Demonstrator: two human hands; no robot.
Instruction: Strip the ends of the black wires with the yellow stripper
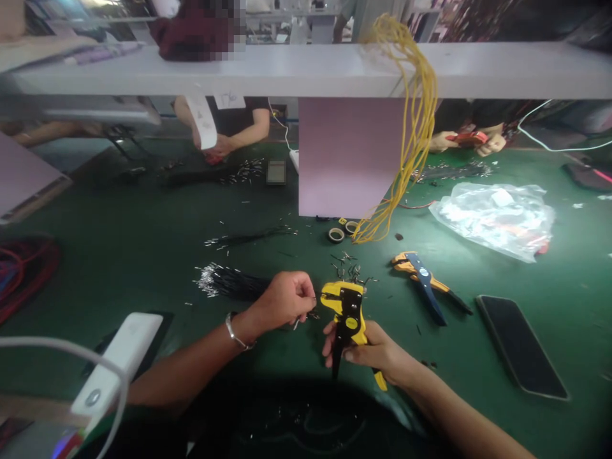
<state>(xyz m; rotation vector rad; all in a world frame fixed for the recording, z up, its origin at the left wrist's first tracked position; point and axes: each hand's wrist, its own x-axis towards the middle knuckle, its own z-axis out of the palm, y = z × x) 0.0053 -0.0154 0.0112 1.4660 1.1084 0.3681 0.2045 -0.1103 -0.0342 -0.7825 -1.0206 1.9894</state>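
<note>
My right hand (pixel 370 349) is wrapped around a yellow and black wire stripper (pixel 351 312), whose jaws point up and to the left. Just left of those jaws, my left hand (pixel 289 298) is closed in a pinch on a thin wire (pixel 296 324), mostly hidden by the fingers. A bundle of black wires (pixel 234 282) with silvery ends lies behind and left of that hand. Several short wire pieces (pixel 351 268) are scattered just beyond the stripper.
A second wire stripper (pixel 423 280), blue and orange, and a phone (pixel 522 345) lie to the right. Yellow wires (pixel 415 140) hang off a raised shelf (pixel 239 76). Tape rolls (pixel 336 235), a plastic bag (pixel 500 213) and a white power strip (pixel 117 363) surround the workspace. Two co-workers' hands show opposite.
</note>
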